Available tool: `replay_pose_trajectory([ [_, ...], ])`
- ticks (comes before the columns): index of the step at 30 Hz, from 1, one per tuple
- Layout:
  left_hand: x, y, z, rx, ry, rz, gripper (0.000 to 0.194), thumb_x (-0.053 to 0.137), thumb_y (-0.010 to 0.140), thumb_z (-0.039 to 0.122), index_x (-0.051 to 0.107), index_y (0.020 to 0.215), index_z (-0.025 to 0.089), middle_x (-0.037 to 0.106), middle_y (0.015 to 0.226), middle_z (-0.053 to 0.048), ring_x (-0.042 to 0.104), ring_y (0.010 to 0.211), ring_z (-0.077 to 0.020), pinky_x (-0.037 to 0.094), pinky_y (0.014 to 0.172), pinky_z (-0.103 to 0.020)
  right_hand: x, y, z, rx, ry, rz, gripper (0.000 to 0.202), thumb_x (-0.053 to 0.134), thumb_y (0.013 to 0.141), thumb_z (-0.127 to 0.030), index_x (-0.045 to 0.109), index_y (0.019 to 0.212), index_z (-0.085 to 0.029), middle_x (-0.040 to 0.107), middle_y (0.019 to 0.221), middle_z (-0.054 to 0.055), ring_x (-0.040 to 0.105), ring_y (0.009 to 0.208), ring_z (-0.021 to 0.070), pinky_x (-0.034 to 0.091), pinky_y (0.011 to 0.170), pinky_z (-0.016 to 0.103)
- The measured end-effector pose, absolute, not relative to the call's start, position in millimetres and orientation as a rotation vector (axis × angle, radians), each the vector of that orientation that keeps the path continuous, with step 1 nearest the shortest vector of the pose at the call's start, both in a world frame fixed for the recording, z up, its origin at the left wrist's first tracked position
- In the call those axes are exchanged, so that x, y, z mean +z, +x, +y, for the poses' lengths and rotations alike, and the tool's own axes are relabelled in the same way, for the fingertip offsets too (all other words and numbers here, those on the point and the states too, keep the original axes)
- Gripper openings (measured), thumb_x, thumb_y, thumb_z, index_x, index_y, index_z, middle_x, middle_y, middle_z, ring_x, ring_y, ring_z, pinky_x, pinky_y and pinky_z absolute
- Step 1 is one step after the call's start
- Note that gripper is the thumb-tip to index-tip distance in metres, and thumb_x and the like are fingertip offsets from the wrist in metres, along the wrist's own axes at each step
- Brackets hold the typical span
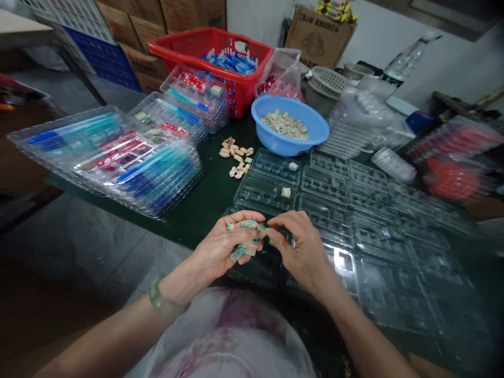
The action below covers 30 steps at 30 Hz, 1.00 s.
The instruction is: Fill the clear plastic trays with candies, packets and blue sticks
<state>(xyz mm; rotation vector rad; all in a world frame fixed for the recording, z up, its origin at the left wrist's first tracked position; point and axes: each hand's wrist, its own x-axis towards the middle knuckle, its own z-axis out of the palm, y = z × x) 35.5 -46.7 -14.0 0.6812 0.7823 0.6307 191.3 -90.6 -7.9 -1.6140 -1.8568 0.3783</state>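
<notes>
My left hand (224, 242) is cupped round a bunch of small striped pastel pieces (246, 247). Thumb and forefinger of my right hand (301, 247) are pinched together at the right edge of that bunch; what lies between these fingertips is too small to make out. Just beyond my hands, one striped piece (286, 192) sits in a clear plastic tray (255, 193), and another striped piece (293, 166) is in the clear tray (270, 161) behind it. More striped pieces (285, 126) fill part of a blue bowl (262, 137).
Rows of clear trays (374, 236) cover the table's right side. Peanuts (236, 152) lie on the green table (212, 184). Stacks of filled packs (145, 163) stand at the left, with a red basket (177, 47) behind. A clear bottle (405, 60) stands at the back right.
</notes>
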Motion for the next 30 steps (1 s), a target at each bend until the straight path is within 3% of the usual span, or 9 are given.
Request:
replay_pose_trajectory([
  [4,-16,41,-49,0.655,0.711,0.743,0.027,0.063,0.065,0.013,0.058,0.091,0.016,0.056,0.064,0.0,0.052,0.048,-0.01,0.028,0.032,-0.015,-6,188,-89,0.507,-1.615,-1.759,0.008,0.056,0.08,-0.018,0.06,0.073,-0.02,0.059,0.074,0.0,0.049,0.075,0.0165,0.038,0.071,0.03],
  [13,-15,36,-45,0.657,0.722,0.813,0.023,0.062,0.069,0.016,0.059,0.092,0.018,0.056,0.089,-0.003,0.055,0.06,-0.0099,0.028,0.035,-0.013,-13,226,-81,0.599,-1.685,-1.896,0.014,0.056,0.078,-0.011,0.062,0.069,-0.02,0.058,0.073,-0.001,0.048,0.075,0.0153,0.035,0.071,0.03],
  [25,-16,37,-45,0.649,0.741,0.779,0.023,0.06,0.071,0.014,0.058,0.093,0.018,0.055,0.09,-0.003,0.055,0.06,-0.0101,0.026,0.035,-0.013,-28,203,-87,0.077,-1.966,-2.22,0.009,0.06,0.077,-0.017,0.059,0.068,-0.018,0.055,0.079,0.005,0.042,0.081,0.021,0.029,0.066,0.033],
  [30,-18,39,-46,0.64,0.756,0.734,0.023,0.058,0.07,0.01,0.056,0.093,0.016,0.056,0.086,-0.004,0.053,0.057,-0.01,0.026,0.032,-0.014,-23,206,-90,0.141,-1.859,-2.014,0.007,0.059,0.078,-0.017,0.057,0.072,-0.019,0.056,0.077,0.003,0.044,0.08,0.0206,0.032,0.069,0.033],
])
